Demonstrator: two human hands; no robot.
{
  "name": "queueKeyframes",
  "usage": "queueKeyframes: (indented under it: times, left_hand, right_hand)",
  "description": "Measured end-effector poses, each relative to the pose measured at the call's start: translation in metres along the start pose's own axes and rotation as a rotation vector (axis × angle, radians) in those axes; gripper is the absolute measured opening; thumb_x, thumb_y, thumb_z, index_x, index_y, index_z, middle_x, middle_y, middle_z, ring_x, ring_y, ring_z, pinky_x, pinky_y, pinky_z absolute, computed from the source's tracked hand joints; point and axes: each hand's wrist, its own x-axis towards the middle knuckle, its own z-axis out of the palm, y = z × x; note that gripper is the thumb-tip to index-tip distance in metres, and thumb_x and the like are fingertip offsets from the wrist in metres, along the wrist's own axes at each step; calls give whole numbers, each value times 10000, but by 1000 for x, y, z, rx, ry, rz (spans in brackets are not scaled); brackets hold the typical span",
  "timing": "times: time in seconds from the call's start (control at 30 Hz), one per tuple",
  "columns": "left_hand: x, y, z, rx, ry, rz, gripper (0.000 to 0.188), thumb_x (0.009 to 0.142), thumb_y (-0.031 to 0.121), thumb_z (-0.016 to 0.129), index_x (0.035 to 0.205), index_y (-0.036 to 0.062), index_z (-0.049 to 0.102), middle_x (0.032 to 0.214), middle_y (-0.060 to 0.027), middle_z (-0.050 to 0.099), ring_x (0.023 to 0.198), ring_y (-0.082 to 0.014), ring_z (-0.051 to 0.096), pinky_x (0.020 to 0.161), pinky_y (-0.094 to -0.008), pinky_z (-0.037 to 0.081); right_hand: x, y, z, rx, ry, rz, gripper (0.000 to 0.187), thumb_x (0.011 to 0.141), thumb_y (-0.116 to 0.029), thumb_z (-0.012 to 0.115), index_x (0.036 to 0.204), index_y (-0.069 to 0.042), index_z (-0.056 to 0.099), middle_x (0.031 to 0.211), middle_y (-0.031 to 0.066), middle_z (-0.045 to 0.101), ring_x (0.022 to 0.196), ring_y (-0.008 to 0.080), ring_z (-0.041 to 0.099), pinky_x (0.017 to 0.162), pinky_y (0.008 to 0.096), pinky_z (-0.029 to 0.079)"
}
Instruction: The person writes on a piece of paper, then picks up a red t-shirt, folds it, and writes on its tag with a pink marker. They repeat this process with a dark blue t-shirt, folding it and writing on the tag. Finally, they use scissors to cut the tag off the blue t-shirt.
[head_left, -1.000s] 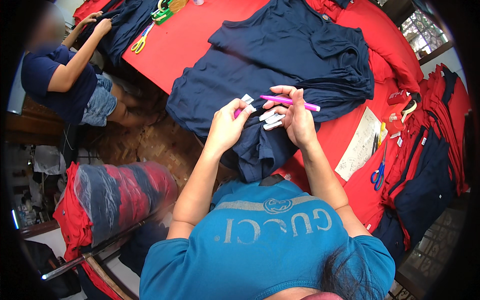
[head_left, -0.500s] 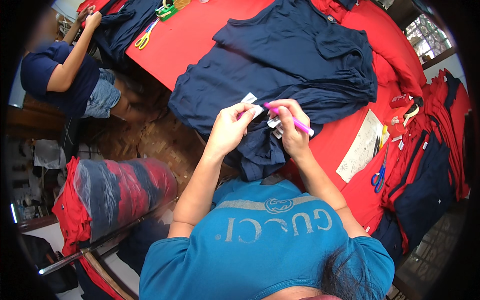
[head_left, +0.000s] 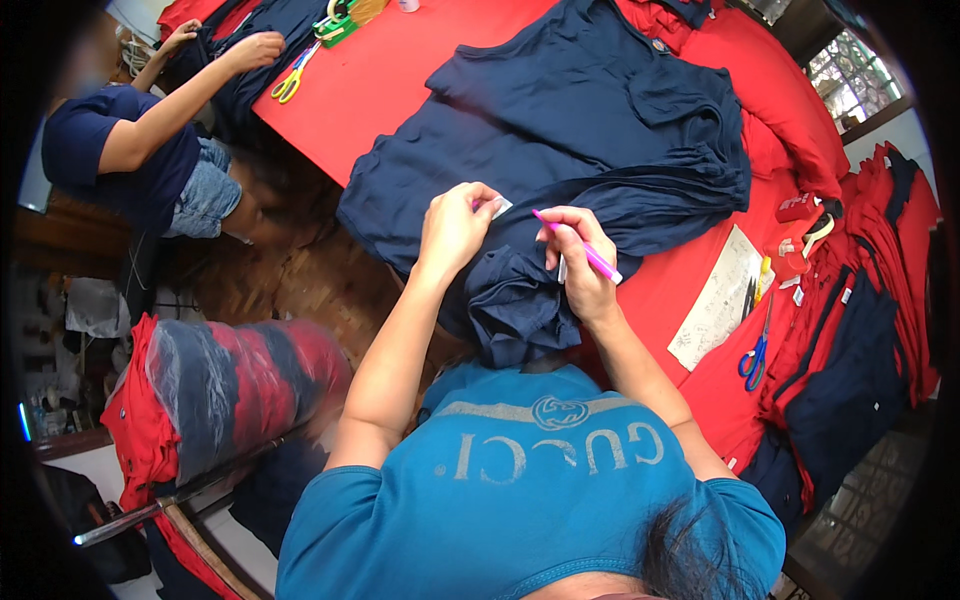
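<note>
A navy sleeveless garment (head_left: pixel 570 120) is spread on the red-covered table, its near part bunched toward my body. My left hand (head_left: pixel 455 232) pinches a small white label (head_left: pixel 503 208) above the garment's lower edge; a bit of pink, too small to name, shows at its fingers. In my right hand (head_left: pixel 585 262) is a pink pen (head_left: pixel 602 262), its thin tip pointing up and left toward the label but apart from it. A bit of white, perhaps another label, shows under the right fingers.
Blue-handled scissors (head_left: pixel 753 360) and a marked paper sheet (head_left: pixel 715 300) lie right. Yellow-handled scissors (head_left: pixel 287 88) and a green tape dispenser (head_left: pixel 338 22) are at the far left. Red and navy garments (head_left: pixel 850 350) hang right. A plastic-wrapped bundle (head_left: pixel 250 390) stands left. A co-worker (head_left: pixel 130 150) handles dark cloth.
My hands have moved apart; the pen tip has drawn away from the left fingers. The left hand has shifted slightly up and left. The co-worker's near hand has moved right.
</note>
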Motion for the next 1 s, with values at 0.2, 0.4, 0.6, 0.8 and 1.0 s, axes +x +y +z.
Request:
queueKeyframes:
  times: [0.2, 0.4, 0.6, 0.8, 1.0]
  left_hand:
    - [-13, 16, -11, -351, -153, -89, 230, 906, 164, 600, 980, -33, 690, 790, -111, 701, 738, -138, 647, 690, -286, 494]
    - [-24, 18, -10, -452, -183, -87, 213, 926, 144, 591, 976, -41, 683, 771, -29, 667, 723, -59, 560, 661, -238, 461]
    - [-61, 34, -3, -417, -291, 25, 168, 925, 126, 619, 965, -18, 697, 798, -4, 667, 729, -57, 573, 645, -216, 464]
    - [-14, -17, 5, -12, 87, 45, 284, 842, 221, 691, 988, -22, 693, 874, -99, 664, 786, -204, 624, 730, -315, 488]
    - [-15, 3, -1, -305, -96, -75, 211, 885, 149, 630, 985, -26, 691, 899, -101, 693, 804, -173, 648, 752, -296, 494]
  right_hand:
    - [8, -3, 8, -85, 38, 34, 169, 966, -121, 563, 1017, -3, 672, 810, 30, 633, 604, 53, 526, 540, 205, 424]
    - [4, 1, 7, 24, 86, 7, 177, 964, -107, 559, 1075, 4, 641, 887, 56, 633, 713, 74, 560, 614, 214, 450]
    - [-7, 14, 6, -181, 53, -157, 323, 974, -249, 584, 1183, -5, 551, 961, 80, 615, 796, 133, 585, 720, 259, 486]
    - [-12, 2, -7, -5, 2, -15, 220, 964, -167, 555, 1114, -9, 588, 874, 30, 619, 655, 52, 525, 579, 208, 435]
    - [2, -12, 2, -99, 14, 108, 141, 940, -98, 585, 1023, -3, 649, 818, -2, 628, 652, 33, 520, 574, 205, 428]
